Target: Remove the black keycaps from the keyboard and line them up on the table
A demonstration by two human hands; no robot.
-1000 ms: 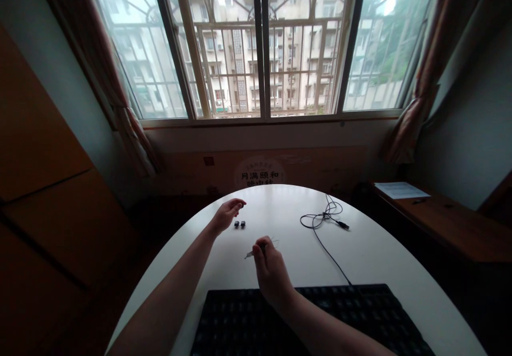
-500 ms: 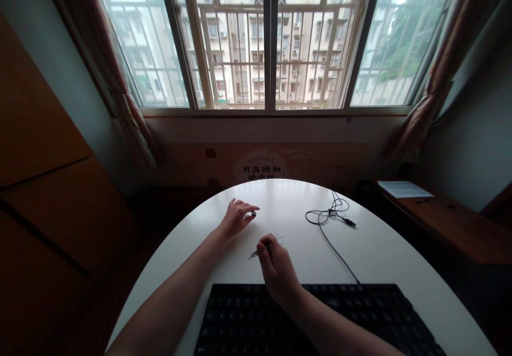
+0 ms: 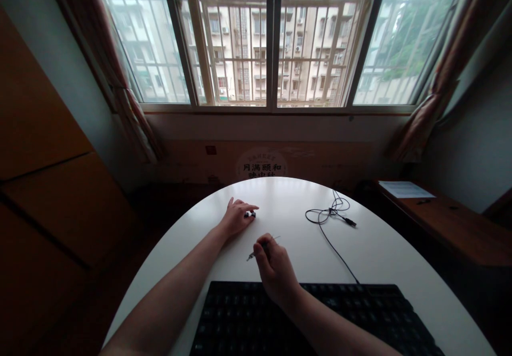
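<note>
My left hand [image 3: 237, 218] rests on the white round table [image 3: 380, 254], its fingers closed over two small black pieces [image 3: 250, 214] that look like keycaps. My right hand [image 3: 272, 268] is nearer to me, just beyond the black keyboard [image 3: 344, 318], and pinches a thin metal tool [image 3: 260, 249] whose ends stick out left and right of the fingers. The tool points toward the left hand but stays apart from it.
A black cable [image 3: 330, 225] lies coiled on the table to the right and runs back to the keyboard. A wooden bench [image 3: 448, 228] with a sheet of paper [image 3: 405, 189] stands at the right. Windows and curtains are behind; a cardboard box [image 3: 260, 164] leans below the sill.
My left hand came down from above the table onto the two small black pieces and closed on them. My right hand stayed put with the tool.
</note>
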